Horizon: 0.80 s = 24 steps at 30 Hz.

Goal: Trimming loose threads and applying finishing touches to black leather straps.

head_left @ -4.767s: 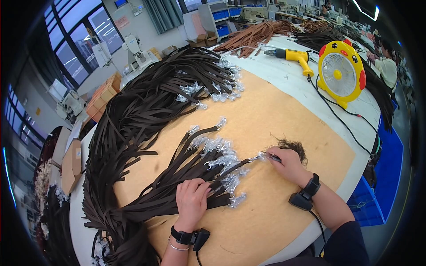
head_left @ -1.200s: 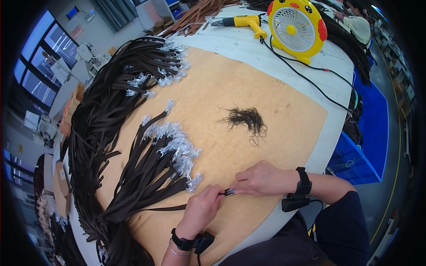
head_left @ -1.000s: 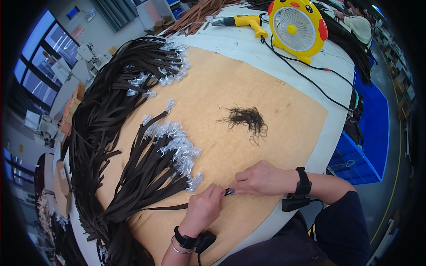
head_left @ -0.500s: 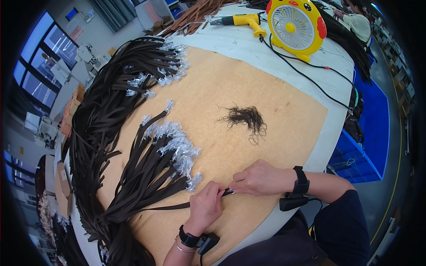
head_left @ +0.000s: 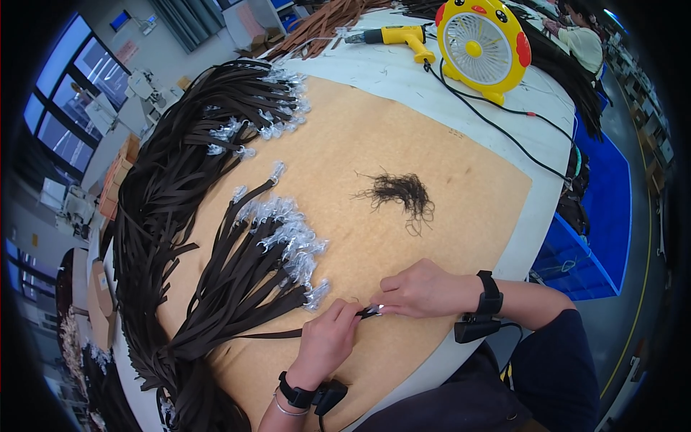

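Observation:
My left hand (head_left: 331,333) is closed on one dark brown strap (head_left: 268,334) low on the tan board (head_left: 461,230). My right hand (head_left: 412,290) is pinched on the end of that strap, beside my left fingertips; a small shiny piece shows between them, its detail hidden by the fingers. Just left of both hands, a fanned bunch of straps (head_left: 248,284) ends in plastic-wrapped metal pieces (head_left: 286,241). A larger pile of straps (head_left: 160,209) runs along the board's left side. A tangle of dark threads (head_left: 399,196) lies above my hands.
A yellow cartoon fan (head_left: 481,50) and a yellow heat gun (head_left: 410,39) with cables stand at the back. A blue bin (head_left: 601,237) sits right of the table. Brown straps (head_left: 309,29) lie behind. Another person (head_left: 579,43) works at back right; sewing machines (head_left: 140,93) are at left.
Since 4.8 seconds ago my right hand has come down from the thread tangle to meet my left hand on a single strap, and the view has shifted. Over the last second both hands barely move.

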Each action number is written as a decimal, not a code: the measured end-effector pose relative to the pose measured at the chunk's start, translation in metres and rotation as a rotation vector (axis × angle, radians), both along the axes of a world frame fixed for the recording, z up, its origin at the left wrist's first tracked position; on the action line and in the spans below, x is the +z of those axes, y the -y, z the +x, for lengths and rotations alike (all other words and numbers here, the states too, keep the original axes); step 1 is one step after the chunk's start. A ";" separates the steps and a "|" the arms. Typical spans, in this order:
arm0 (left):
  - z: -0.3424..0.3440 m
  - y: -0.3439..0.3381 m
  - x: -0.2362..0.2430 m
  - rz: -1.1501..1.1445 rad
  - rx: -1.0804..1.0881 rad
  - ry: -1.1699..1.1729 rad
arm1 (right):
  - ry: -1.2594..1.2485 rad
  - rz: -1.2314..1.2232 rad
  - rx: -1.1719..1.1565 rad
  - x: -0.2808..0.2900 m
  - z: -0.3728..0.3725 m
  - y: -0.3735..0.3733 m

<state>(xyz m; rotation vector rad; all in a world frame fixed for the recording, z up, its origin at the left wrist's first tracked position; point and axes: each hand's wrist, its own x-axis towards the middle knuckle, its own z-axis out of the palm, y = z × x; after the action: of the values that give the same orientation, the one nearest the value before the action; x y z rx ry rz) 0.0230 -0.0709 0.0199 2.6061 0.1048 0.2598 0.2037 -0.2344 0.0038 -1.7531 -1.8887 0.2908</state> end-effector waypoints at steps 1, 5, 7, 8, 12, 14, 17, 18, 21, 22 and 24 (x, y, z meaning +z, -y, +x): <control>0.000 0.000 -0.001 0.025 -0.007 -0.007 | -0.001 0.005 0.007 0.000 0.000 -0.001; 0.000 0.000 0.000 0.122 -0.043 -0.007 | -0.013 0.012 0.018 0.002 -0.001 -0.001; 0.000 -0.004 -0.002 0.175 -0.108 0.019 | -0.012 0.020 0.021 0.000 0.000 -0.001; 0.000 -0.006 -0.002 0.228 -0.174 0.044 | -0.010 0.027 0.025 0.000 0.000 -0.001; 0.003 -0.008 -0.003 0.255 -0.181 0.048 | 0.002 0.031 0.028 -0.001 0.000 -0.001; 0.005 -0.010 -0.005 0.229 -0.210 0.039 | 0.009 0.024 0.024 -0.001 0.000 -0.001; 0.008 -0.011 -0.008 0.133 -0.192 0.078 | 0.002 0.036 0.030 -0.001 0.001 -0.001; 0.008 -0.011 -0.008 0.134 -0.194 0.078 | 0.002 0.037 0.028 -0.001 0.001 -0.001; 0.009 -0.011 -0.011 0.010 -0.173 0.145 | -0.023 0.030 0.031 -0.001 0.001 0.000; 0.010 -0.011 -0.012 -0.032 -0.163 0.160 | -0.018 0.020 0.033 -0.001 0.001 0.000; 0.010 -0.012 -0.014 -0.072 -0.152 0.173 | -0.015 0.012 0.036 -0.001 0.001 0.000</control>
<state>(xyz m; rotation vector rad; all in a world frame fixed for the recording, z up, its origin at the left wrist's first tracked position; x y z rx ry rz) 0.0328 -0.0590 0.0058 2.4923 -0.1414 0.4169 0.2046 -0.2341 0.0025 -1.7069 -1.9092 0.3045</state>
